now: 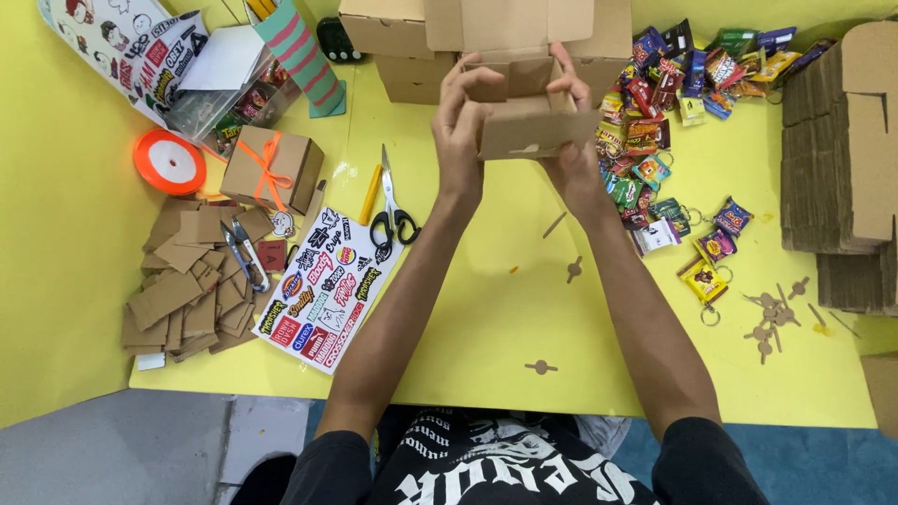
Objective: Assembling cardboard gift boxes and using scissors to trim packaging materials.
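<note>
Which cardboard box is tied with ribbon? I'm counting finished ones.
The small box at the left, beside the orange ribbon spool: an orange bow crosses it. The box in the hands and those behind have none.

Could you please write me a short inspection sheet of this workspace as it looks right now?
Surface: yellow table, littered with small cardboard offcuts.
Job's things: small cardboard box held above the table, flaps partly folded.
Clutter: scissors, sticker sheet, cardboard scrap pile, ribbon-tied box, orange ribbon spool, keychain packets, flat cardboard stack.
Grippers: left hand and right hand both grip the box from its sides.
Cables: nothing seen.
Surroundings: grey floor at lower left, more boxes at the table's far edge.
</note>
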